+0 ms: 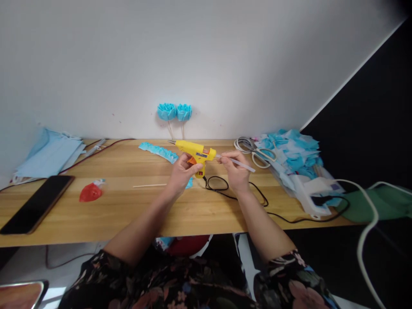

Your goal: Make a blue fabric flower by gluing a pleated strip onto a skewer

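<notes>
Twice recorded closure: of left grip (181, 172) around yellow glue gun (193, 149), of right grip (237, 172) on translucent glue stick (243, 165) at glue gun's rear. Found glue gun above desk (112, 214). Noted two blue flowers (166, 112) by wall (244, 77) behind.

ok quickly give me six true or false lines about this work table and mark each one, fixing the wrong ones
1. The left hand holds a yellow glue gun. True.
2. The right hand is empty. False: it holds a translucent glue stick at the gun's rear.
3. Two blue flowers on thin sticks are up by the wall. True.
4. The smartphone lies at the table's right end. False: it lies at the left end, nearer the camera than the face masks.
5. The nozzle points toward the right hand. False: it points away from it.
6. A ruffled blue strip lies beyond the left hand. True.
</notes>
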A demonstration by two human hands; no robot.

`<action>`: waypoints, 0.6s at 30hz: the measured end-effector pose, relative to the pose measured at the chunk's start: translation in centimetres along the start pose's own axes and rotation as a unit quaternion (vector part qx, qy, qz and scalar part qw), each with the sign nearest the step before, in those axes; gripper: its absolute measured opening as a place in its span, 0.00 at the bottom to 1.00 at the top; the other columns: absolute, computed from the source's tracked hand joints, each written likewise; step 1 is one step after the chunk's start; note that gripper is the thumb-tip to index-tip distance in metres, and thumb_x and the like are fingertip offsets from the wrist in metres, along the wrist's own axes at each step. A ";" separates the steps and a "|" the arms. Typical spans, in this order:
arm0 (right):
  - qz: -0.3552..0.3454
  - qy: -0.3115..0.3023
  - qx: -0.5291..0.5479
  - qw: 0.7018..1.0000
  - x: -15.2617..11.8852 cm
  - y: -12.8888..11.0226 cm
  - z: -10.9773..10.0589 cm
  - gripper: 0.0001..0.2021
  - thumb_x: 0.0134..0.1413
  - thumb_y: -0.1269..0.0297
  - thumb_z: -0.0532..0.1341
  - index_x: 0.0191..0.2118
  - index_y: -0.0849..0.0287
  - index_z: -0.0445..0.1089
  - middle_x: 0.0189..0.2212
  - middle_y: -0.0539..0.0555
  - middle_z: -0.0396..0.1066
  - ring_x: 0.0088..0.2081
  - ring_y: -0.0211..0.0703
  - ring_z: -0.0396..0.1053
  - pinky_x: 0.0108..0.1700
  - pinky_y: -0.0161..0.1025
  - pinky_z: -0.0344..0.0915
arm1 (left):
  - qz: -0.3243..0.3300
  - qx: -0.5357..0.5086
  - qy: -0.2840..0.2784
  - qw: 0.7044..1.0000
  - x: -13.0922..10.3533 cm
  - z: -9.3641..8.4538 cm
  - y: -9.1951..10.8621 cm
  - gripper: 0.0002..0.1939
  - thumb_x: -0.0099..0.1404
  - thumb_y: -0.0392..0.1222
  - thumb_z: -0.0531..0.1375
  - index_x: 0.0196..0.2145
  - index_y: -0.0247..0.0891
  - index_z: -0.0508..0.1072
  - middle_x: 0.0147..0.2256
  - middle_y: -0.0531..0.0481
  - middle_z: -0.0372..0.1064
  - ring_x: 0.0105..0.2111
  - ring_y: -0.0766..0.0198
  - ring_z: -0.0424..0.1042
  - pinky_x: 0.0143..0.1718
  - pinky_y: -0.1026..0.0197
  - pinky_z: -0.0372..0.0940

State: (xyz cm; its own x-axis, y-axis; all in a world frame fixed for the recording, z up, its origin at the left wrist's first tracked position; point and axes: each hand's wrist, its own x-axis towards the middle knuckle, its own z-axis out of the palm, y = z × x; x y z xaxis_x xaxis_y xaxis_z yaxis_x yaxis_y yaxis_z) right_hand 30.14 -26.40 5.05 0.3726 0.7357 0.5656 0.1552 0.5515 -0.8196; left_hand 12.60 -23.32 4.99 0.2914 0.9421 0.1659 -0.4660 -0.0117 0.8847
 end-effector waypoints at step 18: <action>0.163 0.029 0.189 0.968 1.6 0.2 0.5 0.21 0.43 0.45 0.76 0.35 0.52 0.71 0.25 0.44 0.69 0.27 0.34 0.67 0.34 0.35 0.72 | -0.013 -0.058 0.052 0.997 0.7 -0.6 -0.2 0.22 0.53 0.42 0.76 0.43 0.42 0.73 0.37 0.54 0.78 0.36 0.66 0.76 0.38 0.64 0.69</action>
State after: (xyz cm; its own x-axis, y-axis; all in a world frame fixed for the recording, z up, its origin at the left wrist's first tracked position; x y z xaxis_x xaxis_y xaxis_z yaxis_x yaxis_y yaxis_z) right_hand 30.30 -24.97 5.83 0.3976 0.8779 0.2667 -0.3220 0.4057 -0.8554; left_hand 12.40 -22.42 4.68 0.2194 0.9712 0.0933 -0.5556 0.0458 0.8302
